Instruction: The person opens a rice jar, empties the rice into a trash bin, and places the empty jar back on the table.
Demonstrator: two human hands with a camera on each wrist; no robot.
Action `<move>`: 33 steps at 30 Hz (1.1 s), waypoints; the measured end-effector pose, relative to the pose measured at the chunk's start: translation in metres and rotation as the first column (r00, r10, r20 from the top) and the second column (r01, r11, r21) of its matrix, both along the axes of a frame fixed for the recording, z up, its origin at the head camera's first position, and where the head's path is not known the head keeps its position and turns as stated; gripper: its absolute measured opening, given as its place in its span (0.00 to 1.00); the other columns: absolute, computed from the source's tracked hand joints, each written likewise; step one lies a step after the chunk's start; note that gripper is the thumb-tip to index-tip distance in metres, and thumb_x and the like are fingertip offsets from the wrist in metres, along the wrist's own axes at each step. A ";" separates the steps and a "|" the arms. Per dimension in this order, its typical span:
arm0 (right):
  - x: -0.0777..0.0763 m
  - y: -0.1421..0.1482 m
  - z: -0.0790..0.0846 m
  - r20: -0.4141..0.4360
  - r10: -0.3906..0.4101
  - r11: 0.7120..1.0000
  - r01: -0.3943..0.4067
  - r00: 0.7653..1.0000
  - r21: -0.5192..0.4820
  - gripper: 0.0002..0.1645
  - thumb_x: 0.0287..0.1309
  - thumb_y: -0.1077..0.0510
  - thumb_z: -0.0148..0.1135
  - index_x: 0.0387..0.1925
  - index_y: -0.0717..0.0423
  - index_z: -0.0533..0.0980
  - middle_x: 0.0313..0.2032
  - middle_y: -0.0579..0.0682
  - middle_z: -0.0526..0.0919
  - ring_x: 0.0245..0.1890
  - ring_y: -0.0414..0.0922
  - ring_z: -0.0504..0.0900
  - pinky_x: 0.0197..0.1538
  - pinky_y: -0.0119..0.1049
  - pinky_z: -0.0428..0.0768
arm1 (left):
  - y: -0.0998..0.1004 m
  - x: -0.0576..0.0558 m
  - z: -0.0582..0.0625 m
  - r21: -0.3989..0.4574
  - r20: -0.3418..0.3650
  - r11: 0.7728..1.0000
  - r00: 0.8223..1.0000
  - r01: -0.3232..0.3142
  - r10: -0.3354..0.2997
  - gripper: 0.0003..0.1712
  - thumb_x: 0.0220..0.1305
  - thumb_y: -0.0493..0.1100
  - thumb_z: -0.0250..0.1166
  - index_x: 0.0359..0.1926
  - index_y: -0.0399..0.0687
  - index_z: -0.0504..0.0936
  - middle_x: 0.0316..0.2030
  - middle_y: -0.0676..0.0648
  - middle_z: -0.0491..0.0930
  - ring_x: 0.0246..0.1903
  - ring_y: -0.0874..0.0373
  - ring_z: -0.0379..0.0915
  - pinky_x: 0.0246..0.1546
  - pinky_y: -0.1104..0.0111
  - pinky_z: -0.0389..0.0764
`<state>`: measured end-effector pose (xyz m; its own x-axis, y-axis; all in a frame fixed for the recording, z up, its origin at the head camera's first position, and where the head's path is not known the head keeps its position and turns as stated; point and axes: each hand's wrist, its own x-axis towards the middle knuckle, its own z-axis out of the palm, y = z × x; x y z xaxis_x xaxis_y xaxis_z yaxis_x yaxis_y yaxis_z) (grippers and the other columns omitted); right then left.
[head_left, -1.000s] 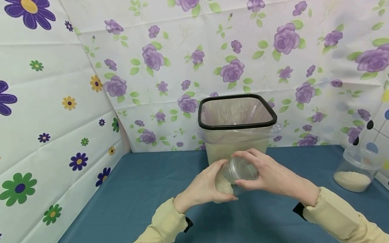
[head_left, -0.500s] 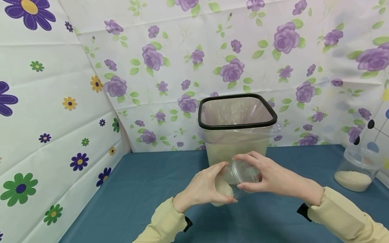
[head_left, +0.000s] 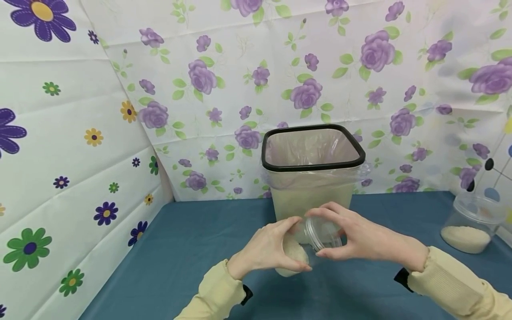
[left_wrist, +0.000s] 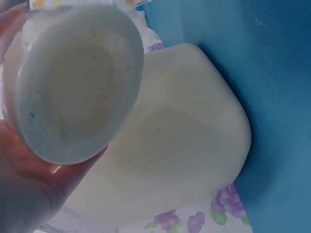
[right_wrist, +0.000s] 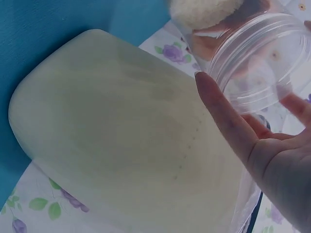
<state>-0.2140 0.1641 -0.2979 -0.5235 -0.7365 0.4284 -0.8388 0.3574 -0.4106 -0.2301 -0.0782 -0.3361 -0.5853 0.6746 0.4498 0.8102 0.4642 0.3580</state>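
Observation:
My left hand (head_left: 266, 245) grips a clear plastic jar (head_left: 295, 252) with white rice in its lower part. The jar is tilted, its base down to the left and its ringed top up to the right. My right hand (head_left: 352, 233) holds that clear ringed end (right_wrist: 265, 65) between thumb and fingers. Whether a clear lid covers it, I cannot tell. Through the wall, the right wrist view shows the rice (right_wrist: 204, 12). In the left wrist view the jar's round bottom (left_wrist: 80, 87) faces the camera, with the left hand around its side.
Behind the hands stands a cream bin (head_left: 314, 195) with a black rim and a clear liner bag. Another clear tub (head_left: 466, 238), partly filled with rice, stands at the right on the blue tabletop (head_left: 192, 249). Flowered sheets (head_left: 224, 89) hang behind and at the left.
The jar has tilted a little more, its base showing lower beneath my left hand. My right hand has shifted slightly right and down with the ringed end. The bin has stayed put.

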 end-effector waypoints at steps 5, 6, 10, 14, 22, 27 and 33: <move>0.001 0.001 0.000 -0.062 0.042 0.999 -0.041 0.997 0.022 0.38 0.51 0.47 0.65 0.62 0.47 0.61 0.51 0.47 0.63 0.43 0.42 0.71 0.35 0.33 0.76 | -0.002 -0.001 0.000 -0.017 0.072 0.999 0.997 0.030 -0.028 0.49 0.39 0.62 0.72 0.61 0.51 0.64 0.47 0.52 0.73 0.40 0.66 0.70 0.38 0.74 0.71; 0.002 0.002 0.000 -0.071 0.046 0.999 -0.044 0.996 0.026 0.38 0.51 0.47 0.65 0.62 0.47 0.61 0.52 0.47 0.63 0.43 0.42 0.71 0.35 0.33 0.76 | -0.002 -0.001 0.001 -0.019 0.080 0.999 0.996 0.036 -0.034 0.49 0.39 0.62 0.72 0.62 0.51 0.64 0.48 0.53 0.73 0.40 0.66 0.70 0.38 0.74 0.71; 0.003 0.003 -0.002 -0.081 0.065 0.997 -0.062 0.995 0.038 0.38 0.50 0.47 0.66 0.61 0.47 0.61 0.52 0.46 0.62 0.42 0.41 0.70 0.35 0.33 0.75 | -0.003 -0.002 0.001 -0.020 0.120 0.997 0.990 0.071 -0.068 0.49 0.40 0.61 0.72 0.62 0.51 0.64 0.49 0.55 0.72 0.42 0.68 0.69 0.40 0.74 0.71; 0.003 0.004 -0.003 -0.078 0.084 0.995 -0.080 0.993 0.059 0.39 0.48 0.46 0.66 0.61 0.46 0.61 0.53 0.44 0.61 0.44 0.40 0.69 0.38 0.34 0.74 | -0.004 -0.003 0.000 -0.005 0.187 0.992 0.974 0.129 -0.125 0.48 0.41 0.59 0.72 0.62 0.51 0.64 0.51 0.56 0.71 0.45 0.68 0.68 0.43 0.72 0.70; 0.005 0.004 -0.006 -0.112 0.159 0.987 -0.155 0.981 0.044 0.41 0.46 0.50 0.69 0.61 0.48 0.62 0.56 0.45 0.60 0.48 0.41 0.67 0.42 0.38 0.72 | -0.006 -0.005 -0.001 0.022 0.270 0.971 0.933 0.239 -0.236 0.45 0.43 0.53 0.73 0.61 0.50 0.63 0.46 0.58 0.75 0.45 0.68 0.70 0.43 0.74 0.70; 0.004 0.004 -0.008 -0.068 0.156 0.988 -0.154 0.985 0.028 0.42 0.48 0.51 0.68 0.63 0.50 0.60 0.59 0.47 0.58 0.52 0.44 0.65 0.43 0.41 0.72 | -0.006 -0.006 -0.002 0.032 0.258 0.977 0.943 0.211 -0.212 0.45 0.43 0.53 0.73 0.62 0.50 0.63 0.46 0.58 0.74 0.43 0.70 0.70 0.42 0.74 0.71; 0.005 0.005 -0.007 -0.053 0.081 0.996 -0.080 0.995 0.025 0.49 0.48 0.47 0.68 0.67 0.48 0.53 0.64 0.49 0.52 0.59 0.45 0.60 0.46 0.45 0.71 | -0.007 -0.005 -0.001 0.011 0.280 0.990 0.950 0.144 -0.141 0.47 0.45 0.56 0.71 0.64 0.47 0.61 0.49 0.52 0.73 0.43 0.67 0.71 0.41 0.72 0.72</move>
<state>-0.2089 0.1687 -0.3054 -0.4386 -0.7851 0.4374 -0.8860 0.2963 -0.3566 -0.2354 -0.0854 -0.3369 -0.5838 0.7638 0.2753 0.7367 0.3558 0.5751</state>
